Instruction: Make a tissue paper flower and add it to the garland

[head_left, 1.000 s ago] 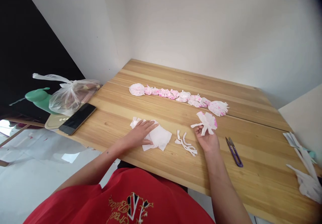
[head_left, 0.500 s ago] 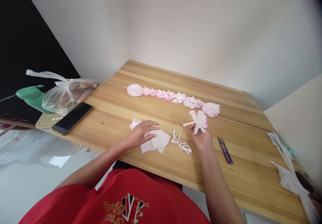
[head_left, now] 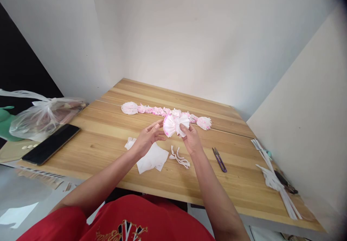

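Observation:
My right hand point(head_left: 192, 139) pinches the right side of a white flower with pink edges point(head_left: 170, 125), thin and pleated like paper or cloth, raised above the table. Beside the flower's left edge is my left hand point(head_left: 148, 139), its fingers apart; whether a fingertip touches the petals I cannot tell. Behind, a row of similar pink-and-white flowers point(head_left: 130, 108) lies across the table, partly hidden by the held one. Below my left hand are white sheets point(head_left: 153, 158), and right of them a few loose white strips point(head_left: 179, 158).
Purple-handled thread snips point(head_left: 219, 159) lie right of my right arm. White strips in a bundle point(head_left: 273, 181) are at the table's right edge, near a dark tool point(head_left: 286, 181). At left are a black phone point(head_left: 51, 144), a tied plastic bag point(head_left: 47, 118) and a green object point(head_left: 8, 123).
My left hand has lifted off the white sheets towards the flower. My right hand has raised the flower and turned it, so its pleated pink edge shows. The camera view has shifted.

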Available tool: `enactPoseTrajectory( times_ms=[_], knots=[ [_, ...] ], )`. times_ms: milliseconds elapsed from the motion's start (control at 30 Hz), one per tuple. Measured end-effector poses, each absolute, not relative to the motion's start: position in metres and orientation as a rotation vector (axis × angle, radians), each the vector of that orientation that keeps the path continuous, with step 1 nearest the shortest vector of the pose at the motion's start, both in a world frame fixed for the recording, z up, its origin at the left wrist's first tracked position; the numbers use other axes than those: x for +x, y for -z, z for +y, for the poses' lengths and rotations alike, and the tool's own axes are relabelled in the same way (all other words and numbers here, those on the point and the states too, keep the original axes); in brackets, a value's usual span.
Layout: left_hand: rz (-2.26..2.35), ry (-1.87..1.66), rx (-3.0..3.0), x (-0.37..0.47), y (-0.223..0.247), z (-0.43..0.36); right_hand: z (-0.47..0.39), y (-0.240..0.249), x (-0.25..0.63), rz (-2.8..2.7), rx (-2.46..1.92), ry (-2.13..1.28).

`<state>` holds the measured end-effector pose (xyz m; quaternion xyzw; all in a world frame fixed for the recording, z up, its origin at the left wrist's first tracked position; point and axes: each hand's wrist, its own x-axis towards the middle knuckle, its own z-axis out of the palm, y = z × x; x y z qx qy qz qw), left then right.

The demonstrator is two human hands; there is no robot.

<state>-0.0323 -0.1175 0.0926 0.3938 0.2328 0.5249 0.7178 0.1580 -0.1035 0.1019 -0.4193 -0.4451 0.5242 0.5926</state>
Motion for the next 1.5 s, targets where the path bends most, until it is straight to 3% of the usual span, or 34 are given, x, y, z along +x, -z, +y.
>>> enactPoseTrajectory(
  times_ms=[267, 633, 1000, 1233, 1500],
  knots=[
    [0.496, -1.061, 0.703, -0.016, -0.091, -0.106, -0.095, -0.090, 0.143, -1.319, -1.144, -0.999],
    [0.465, -1.339, 0.747, -0.011, -0.137, -0.060, -0.084, -0.154, 0.170, -1.401, -0.911, -1.011],
    [0.578, -1.357, 0.983, -0.007, -0.144, -0.052, -0.057, -0.151, 0.166, -1.525, -1.008, -0.815],
    [0.390, -1.122, 1.141, -0.026, -0.149, -0.042, -0.059, -0.155, 0.162, -1.477, -1.064, -0.615],
    [0.532, -1.158, 1.162, -0.022, -0.151, -0.045, -0.079, -0.162, 0.153, -1.726, -1.113, -0.263]
  ],
)
